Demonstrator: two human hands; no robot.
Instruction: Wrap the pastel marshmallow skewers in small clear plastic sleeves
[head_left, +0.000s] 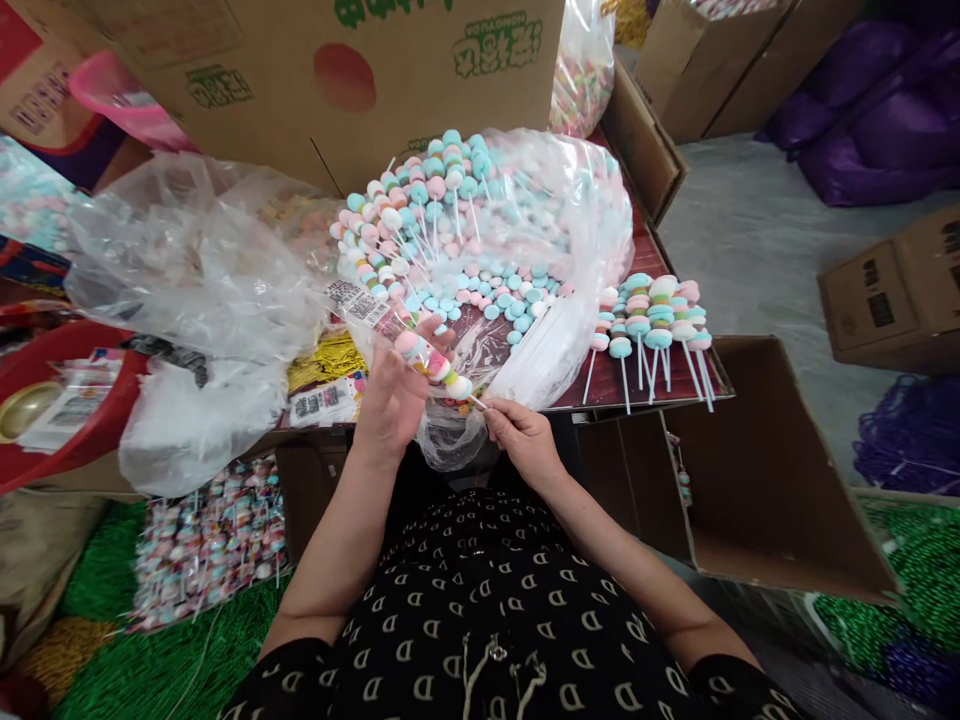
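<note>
Black shirt [480,610] nearest; left hand [391,395] cradles candy skewer [435,364] (slanting, stick [478,403] down-right), right hand [523,438] pinches stick

Candy skewers [660,315], right: matt and chalky-looking, on smooth, plastic-looking sticks [625,385].
Wrapper sleeve [394,328], centre: clear, glossy printed plastic film.
Big bag [607,195], far centre: thin crinkled plastic, throwing glare toward me.
Tabletop [651,255]: smooth, with a dull sheen.
Carton [420,75], far: matt cardboard.
Basin [112,430], left: smooth plastic.
Sacks [877,125], far right: shiny, wrinkled.
Shirt [487,590], near: matt printed cloth.
</note>
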